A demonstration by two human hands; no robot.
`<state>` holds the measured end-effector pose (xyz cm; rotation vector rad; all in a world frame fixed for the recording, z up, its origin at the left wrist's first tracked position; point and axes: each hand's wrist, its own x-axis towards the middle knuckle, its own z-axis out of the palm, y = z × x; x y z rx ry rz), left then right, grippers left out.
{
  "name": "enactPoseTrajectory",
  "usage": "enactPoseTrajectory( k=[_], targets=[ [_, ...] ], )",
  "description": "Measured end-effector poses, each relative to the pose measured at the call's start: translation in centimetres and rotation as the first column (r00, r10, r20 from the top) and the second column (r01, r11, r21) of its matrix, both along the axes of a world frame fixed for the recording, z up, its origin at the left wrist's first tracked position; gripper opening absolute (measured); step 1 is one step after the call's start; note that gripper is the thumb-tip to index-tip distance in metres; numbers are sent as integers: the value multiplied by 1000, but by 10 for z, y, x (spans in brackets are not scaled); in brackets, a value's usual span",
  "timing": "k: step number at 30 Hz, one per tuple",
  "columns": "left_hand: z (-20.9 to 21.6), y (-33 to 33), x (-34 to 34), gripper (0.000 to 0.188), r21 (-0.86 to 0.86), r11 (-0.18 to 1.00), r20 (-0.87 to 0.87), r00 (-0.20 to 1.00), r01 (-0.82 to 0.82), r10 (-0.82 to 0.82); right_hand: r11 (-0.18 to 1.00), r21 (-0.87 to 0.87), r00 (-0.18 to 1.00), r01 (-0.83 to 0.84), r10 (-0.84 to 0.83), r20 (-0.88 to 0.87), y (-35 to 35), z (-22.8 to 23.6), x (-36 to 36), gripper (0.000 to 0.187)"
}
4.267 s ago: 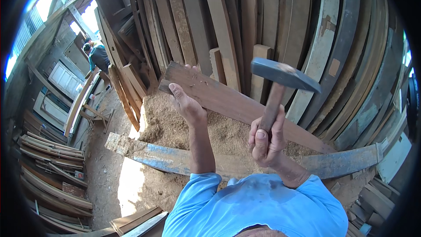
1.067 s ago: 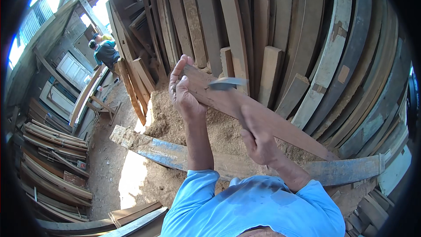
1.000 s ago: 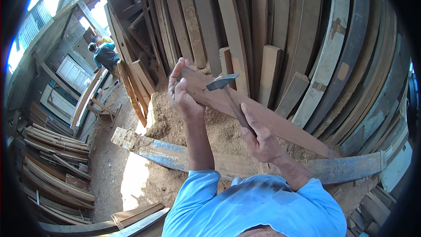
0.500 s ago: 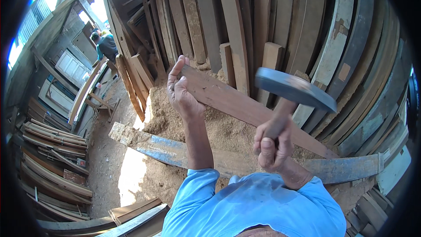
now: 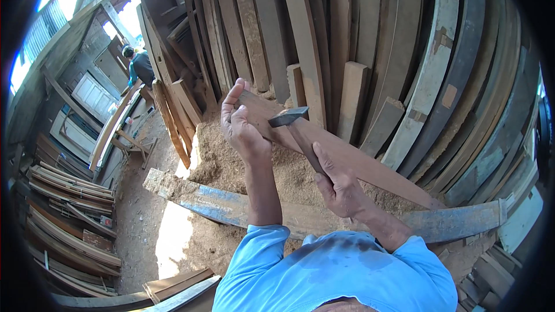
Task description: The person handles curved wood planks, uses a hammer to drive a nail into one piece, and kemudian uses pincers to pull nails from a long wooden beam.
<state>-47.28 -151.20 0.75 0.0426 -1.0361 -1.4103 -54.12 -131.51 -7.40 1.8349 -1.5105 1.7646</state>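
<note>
Plainly, left fingers [image 5: 238, 117] grip a plank [image 5: 341, 156], right fingers [image 5: 325, 160] a hammer [image 5: 300, 141]; boards [image 5: 304, 40] crowd the plank's far edge; sawdust [image 5: 222, 159] lies below.

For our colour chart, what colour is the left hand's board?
The board is reddish brown; head view shows it best.

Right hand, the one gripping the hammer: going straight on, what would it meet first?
Probably the brown board that the left hand holds; the hammer in the right hand overlaps it in view, though whether they touch is unclear.
</note>
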Motion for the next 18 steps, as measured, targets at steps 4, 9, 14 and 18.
enactPoseTrajectory(
  k=[4,9,14,18],
  targets=[
    [-2,2,1,47,18,999,-26,999,36,-35,994,1,959,-110,106,263,19,4,8,65],
    [0,4,-4,45,-14,1000,-17,1000,9,-10,1000,-6,997,-15,15,77,4,-7,-1,63],
    [-7,-2,5,44,32,999,-37,999,4,-3,993,35,961,-114,102,256,17,8,5,65],
    [-12,-1,-1,46,-51,998,11,1000,20,-19,996,-67,961,-62,78,266,7,-7,1,67]
  ],
)
